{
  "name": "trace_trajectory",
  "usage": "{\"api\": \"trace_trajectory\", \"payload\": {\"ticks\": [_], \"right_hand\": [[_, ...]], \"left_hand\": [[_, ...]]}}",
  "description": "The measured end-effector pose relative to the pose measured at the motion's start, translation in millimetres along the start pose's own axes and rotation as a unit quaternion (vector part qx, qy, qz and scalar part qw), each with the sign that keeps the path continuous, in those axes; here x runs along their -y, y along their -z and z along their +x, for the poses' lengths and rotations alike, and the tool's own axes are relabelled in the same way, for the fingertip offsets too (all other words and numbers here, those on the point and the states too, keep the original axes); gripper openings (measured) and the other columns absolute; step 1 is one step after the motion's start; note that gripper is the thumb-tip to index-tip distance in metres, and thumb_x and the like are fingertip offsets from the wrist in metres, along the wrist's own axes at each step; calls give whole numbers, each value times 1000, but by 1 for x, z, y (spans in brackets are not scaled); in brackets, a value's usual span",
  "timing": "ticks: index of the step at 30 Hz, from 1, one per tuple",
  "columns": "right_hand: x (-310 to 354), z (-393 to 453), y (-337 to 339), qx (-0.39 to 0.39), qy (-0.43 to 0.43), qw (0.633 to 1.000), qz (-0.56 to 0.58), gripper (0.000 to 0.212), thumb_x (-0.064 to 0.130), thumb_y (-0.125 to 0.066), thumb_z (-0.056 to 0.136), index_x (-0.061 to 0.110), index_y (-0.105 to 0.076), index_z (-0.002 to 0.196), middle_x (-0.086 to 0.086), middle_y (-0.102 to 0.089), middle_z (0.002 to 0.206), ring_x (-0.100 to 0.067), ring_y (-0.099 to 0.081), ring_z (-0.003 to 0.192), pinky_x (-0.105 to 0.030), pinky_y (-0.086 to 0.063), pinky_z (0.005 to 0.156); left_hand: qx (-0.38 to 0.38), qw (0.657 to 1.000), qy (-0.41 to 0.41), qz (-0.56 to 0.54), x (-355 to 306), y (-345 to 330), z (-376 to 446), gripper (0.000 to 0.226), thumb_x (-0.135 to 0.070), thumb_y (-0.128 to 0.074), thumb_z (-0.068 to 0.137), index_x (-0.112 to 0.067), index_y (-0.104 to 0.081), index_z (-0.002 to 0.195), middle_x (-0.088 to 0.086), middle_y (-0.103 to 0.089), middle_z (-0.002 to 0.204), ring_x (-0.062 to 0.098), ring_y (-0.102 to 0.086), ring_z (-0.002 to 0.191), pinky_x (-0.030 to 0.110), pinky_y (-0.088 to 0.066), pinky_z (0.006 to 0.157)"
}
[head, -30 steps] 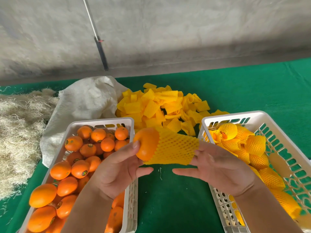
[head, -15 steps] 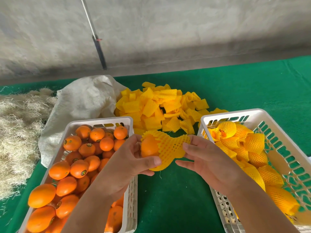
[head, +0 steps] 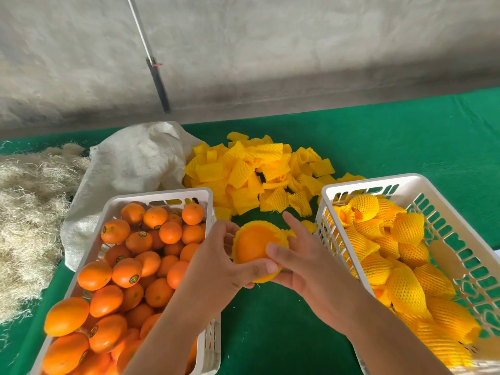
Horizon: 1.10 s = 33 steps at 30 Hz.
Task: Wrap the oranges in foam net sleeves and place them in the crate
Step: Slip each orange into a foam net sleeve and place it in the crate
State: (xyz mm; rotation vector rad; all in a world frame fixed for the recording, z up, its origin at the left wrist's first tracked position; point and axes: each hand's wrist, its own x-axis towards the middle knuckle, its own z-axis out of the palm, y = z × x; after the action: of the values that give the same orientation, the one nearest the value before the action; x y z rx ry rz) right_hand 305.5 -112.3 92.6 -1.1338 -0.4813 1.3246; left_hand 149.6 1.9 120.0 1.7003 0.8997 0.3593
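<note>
Both hands, left hand (head: 216,262) and right hand (head: 305,269), have fingers clamped on the orange (head: 254,246), half inside its foam sleeve (head: 281,235) above the bench (head: 270,320). The sleeve may slip off if the grip loosens.

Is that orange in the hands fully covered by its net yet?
Not fully. The orange shows bare peel facing the camera, with the foam net sleeve bunched around its rim.
</note>
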Motion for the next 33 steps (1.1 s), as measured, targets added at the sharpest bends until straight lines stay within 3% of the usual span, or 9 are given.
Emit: {"api": "trace_trajectory", "payload": {"ticks": [4,8,13,17,20,25,29,33], "right_hand": [[-1,-4,0,-21,-3,999,-43,102,66,-98,51,65,-49,141,9,-50,145,-21,-63,127,-42,-61,99],[0,-6,7,-19,-17,1000,-11,89,62,-98,55,56,-60,135,1,-56,144,-26,-66,125,-40,-63,90],[1,-6,15,35,-3,998,55,84,32,-101,66,37,-62,141,-8,-63,140,-36,-66,128,-56,-57,100],[-1,-7,12,8,12,1000,7,75,35,-101,66,42,-67,132,3,-70,128,-29,-69,123,-49,-61,95],[-1,-6,8,-11,20,1000,-7,69,36,-100,68,42,-68,129,3,-71,127,-26,-71,120,-44,-62,92],[1,-3,9,-24,44,998,22,64,25,-94,77,30,-67,134,-6,-65,138,-36,-72,118,-54,-61,94],[-1,-3,8,-21,45,999,15,64,26,-92,80,28,-63,137,-11,-67,134,-37,-71,118,-58,-60,96],[-2,-3,5,-84,70,993,-41,64,37,-96,69,41,-67,125,-4,-72,124,-29,-76,108,-48,-65,85]], "left_hand": [[49,998,-18,-19,0,1,-6,68,-83,-85,57,-48,-62,111,-19,-69,110,11,-76,94,31,-66,71],[40,998,-42,9,-7,-3,-8,46,-80,-74,74,-53,-63,109,-23,-70,110,12,-79,86,19,-62,71],[-29,996,-90,1,-10,-12,-9,25,-60,-68,86,-49,-73,108,-18,-72,107,13,-75,96,24,-64,63],[-152,964,-189,114,-7,-21,-9,13,-40,-61,99,-37,-74,98,-19,-69,95,5,-67,97,20,-59,69],[-217,921,-254,200,-3,-29,-9,13,-23,-60,107,-25,-70,100,-18,-62,93,3,-60,94,19,-51,73],[-260,882,-329,214,4,-37,-12,12,-19,-51,107,-15,-62,108,-10,-55,103,1,-50,92,4,-38,85],[-229,866,-374,240,5,-43,-12,17,-20,-51,107,-11,-65,108,-1,-60,102,10,-55,92,18,-46,83],[-224,860,-393,236,10,-44,-11,18,-16,-53,105,-6,-68,108,2,-62,103,15,-59,92,22,-50,84]]}}
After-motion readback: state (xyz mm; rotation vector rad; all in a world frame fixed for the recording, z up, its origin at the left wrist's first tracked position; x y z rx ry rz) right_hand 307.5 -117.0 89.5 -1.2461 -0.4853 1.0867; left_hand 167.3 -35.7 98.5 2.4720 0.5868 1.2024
